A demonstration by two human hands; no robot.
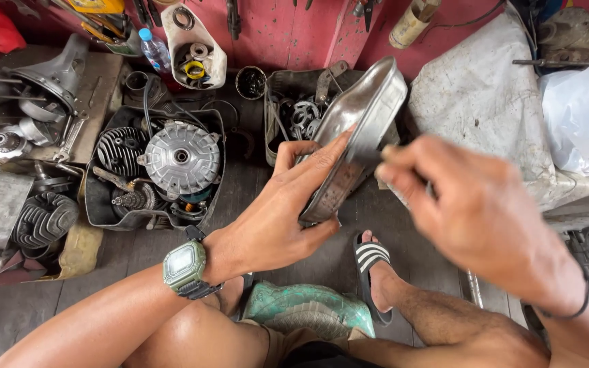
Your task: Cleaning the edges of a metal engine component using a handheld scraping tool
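Head cam, left hand (274,218) grips metal cover (356,129), right hand (472,211) blurred, parts tray (97,204) nearby

grey metal cover (359,129), green watch (184,266), black-and-white striped sandal (369,257).

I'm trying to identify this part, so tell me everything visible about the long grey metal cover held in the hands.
The long grey metal cover is an elongated, shallow, tray-like shell with rounded ends and a raised rim. Its dull silver surface looks worn and grimy. It is held tilted, upper end toward the pink wall, above the dark plank floor. The left hand grips its lower part, fingers along one edge and thumb beneath. The blurred right hand meets its right edge; whether it holds a tool is unclear.
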